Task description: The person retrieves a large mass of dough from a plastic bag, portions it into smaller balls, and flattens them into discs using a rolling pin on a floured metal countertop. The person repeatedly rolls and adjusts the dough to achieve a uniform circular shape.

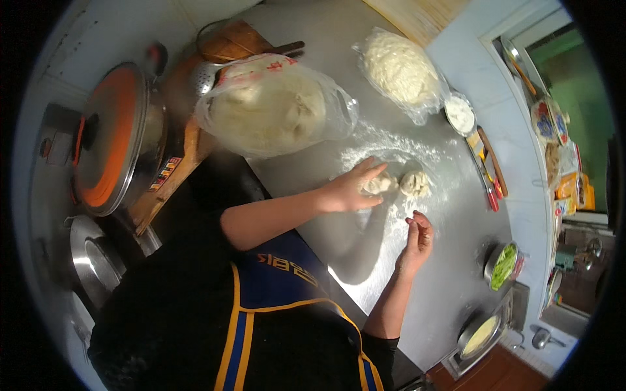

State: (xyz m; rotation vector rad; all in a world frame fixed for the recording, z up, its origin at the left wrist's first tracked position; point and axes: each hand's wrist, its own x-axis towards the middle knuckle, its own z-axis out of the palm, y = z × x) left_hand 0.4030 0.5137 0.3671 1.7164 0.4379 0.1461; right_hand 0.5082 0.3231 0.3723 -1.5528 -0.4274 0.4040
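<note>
My left hand (351, 188) is spread palm down, with its thumb and fingers on either side of a small lump of dough (381, 184). Part of that lump is hidden, and I cannot tell how firmly the hand touches it. Just beyond lies a second round dough lump (414, 184), apart from both hands. Scattered white flour (391, 146) surrounds the lumps on a stainless steel worktop (337, 244). My right hand (418, 239) hovers nearer my body's right side, fingers loosely curled, with nothing visible in it.
Dough in a clear plastic bag (401, 71) and a larger plastic-covered mass (274, 110) lie to the left. Near the wall are a flour bowl (459, 115), red-handled tools (491, 198) and a bowl of chopped greens (503, 266). A lidded pot (110, 137) stands far left.
</note>
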